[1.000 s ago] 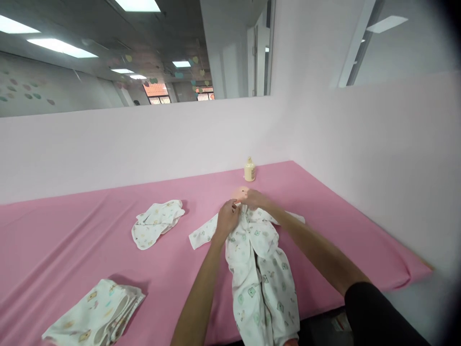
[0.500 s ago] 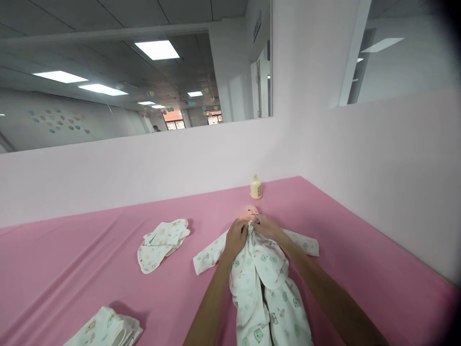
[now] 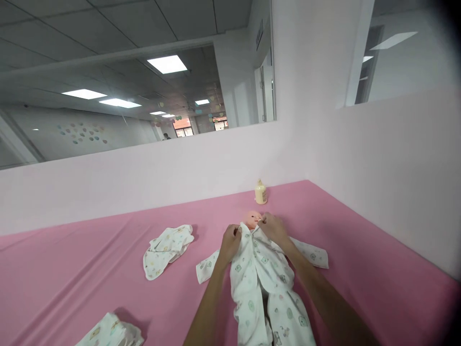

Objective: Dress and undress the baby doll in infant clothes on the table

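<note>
A baby doll (image 3: 253,218) lies on its back, its head showing above the collar of a white printed baby outfit (image 3: 252,274). Both sleeves are spread out to the sides, and the front meets at the chest but parts lower down. My left hand (image 3: 230,241) pinches the collar edge on the left of the neck. On the other side, my right hand (image 3: 272,228) has its fingers closed on the collar close to the doll's face. The doll's hands and feet are not visible.
A cream pump bottle (image 3: 261,193) stands beyond the doll's head, near the wall. To the left lies a crumpled printed baby garment (image 3: 168,250). Folded printed cloth (image 3: 111,331) sits at the lower left on the pink sheet (image 3: 90,269). White walls border the surface.
My hands have moved apart from the middle of the neck, spreading the collar to either side. More of the doll's face and neckline shows. The view has shifted slightly.
</note>
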A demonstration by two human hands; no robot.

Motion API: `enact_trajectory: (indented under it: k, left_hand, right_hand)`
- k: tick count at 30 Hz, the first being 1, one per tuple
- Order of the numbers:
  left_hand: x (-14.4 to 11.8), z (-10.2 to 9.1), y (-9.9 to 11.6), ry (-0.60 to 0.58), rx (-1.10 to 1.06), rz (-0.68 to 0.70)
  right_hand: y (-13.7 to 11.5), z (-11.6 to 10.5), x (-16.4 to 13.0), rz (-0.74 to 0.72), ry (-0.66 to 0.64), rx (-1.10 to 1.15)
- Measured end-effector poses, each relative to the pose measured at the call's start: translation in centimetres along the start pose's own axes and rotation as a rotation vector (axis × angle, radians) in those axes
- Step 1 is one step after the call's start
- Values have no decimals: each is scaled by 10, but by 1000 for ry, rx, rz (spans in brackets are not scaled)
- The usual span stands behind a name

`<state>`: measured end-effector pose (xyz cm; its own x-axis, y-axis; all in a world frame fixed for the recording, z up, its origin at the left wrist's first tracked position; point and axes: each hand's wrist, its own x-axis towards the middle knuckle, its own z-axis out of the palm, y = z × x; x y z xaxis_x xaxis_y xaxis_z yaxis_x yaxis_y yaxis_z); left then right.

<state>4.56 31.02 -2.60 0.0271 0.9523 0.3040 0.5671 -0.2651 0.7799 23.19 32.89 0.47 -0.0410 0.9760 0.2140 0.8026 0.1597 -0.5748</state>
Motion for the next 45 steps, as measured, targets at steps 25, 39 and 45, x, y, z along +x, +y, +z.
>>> enact_trajectory:
  k: [25, 39, 45]
  left_hand:
    - [-7, -12, 25, -144, 117, 83]
    - [-18, -20, 59, -398, 198, 249]
    - [-18, -18, 56, -371, 223, 298]
  right_hand:
    - [-26, 7, -30, -159, -189, -197]
    - [6, -30, -9, -149, -536, 564]
    - [4, -33, -12, -119, -604, 617]
